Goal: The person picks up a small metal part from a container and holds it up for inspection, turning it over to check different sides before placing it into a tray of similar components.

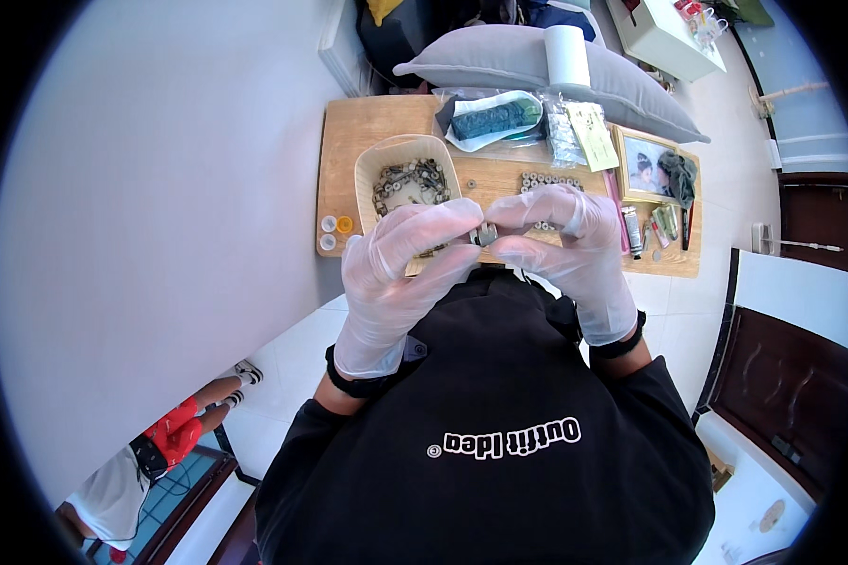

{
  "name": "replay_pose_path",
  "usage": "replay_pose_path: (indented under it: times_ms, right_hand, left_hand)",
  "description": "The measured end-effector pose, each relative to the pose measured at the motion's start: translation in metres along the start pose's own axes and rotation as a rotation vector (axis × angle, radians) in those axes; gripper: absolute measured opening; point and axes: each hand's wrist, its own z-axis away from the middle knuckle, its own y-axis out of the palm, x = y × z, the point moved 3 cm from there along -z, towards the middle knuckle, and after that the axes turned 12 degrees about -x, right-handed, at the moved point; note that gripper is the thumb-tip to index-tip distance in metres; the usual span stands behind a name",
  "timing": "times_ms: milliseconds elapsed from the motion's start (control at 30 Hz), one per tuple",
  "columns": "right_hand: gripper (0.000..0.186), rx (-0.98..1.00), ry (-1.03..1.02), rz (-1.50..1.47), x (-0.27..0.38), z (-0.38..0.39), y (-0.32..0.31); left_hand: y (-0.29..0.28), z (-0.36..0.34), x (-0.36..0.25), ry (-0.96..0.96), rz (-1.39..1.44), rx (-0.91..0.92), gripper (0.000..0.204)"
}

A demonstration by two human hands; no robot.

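My left hand (398, 264) and my right hand (579, 250), both in thin translucent white gloves, meet above the near edge of the table. Between their fingertips is a small round metal part (483, 234), grey and short like a ring or bushing; its exact kind is too small to make out. Both hands pinch it from opposite sides. Behind my left hand stands a cream plastic basket (360, 179) with many loose metal pieces (413, 179). Beyond my right hand, similar small round parts (546, 181) stand in rows on the wooden table (349, 122), partly hidden by that hand.
Small white and orange caps (345, 224) lie at the table's left edge. Farther back are a dark green bundle (490, 120) in plastic, a paper roll (567, 56) and a grey cushion (481, 52). A framed photo (622, 141) and tubes (632, 231) are at right. Another person (165, 438) is at lower left.
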Motion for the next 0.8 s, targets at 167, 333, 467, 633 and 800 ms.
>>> replay_pose_path:
  times_ms: [167, 333, 467, 633, 800]
  right_hand:
    - [0.033, -0.032, 0.049, 0.037, 0.0, 0.003, 0.001]
    - [0.034, -0.024, -0.003, 0.082, 0.005, 0.001, 0.0]
    - [0.035, -0.028, -0.057, 0.109, 0.007, 0.001, 0.0]
    - [0.036, -0.025, -0.088, 0.137, 0.006, 0.003, 0.0]
    - [0.035, -0.025, -0.089, 0.152, 0.008, 0.002, 0.0]
  left_hand:
    - [-0.003, 0.001, -0.001, -0.033, 0.0, 0.009, 0.028]
    - [-0.003, 0.003, -0.001, -0.076, 0.018, 0.031, 0.028]
    - [-0.003, 0.005, 0.0, -0.117, 0.067, 0.028, 0.028]
    - [-0.003, 0.007, 0.002, -0.148, 0.112, 0.022, 0.027]
    - [-0.003, 0.008, 0.002, -0.093, 0.077, 0.023, 0.028]
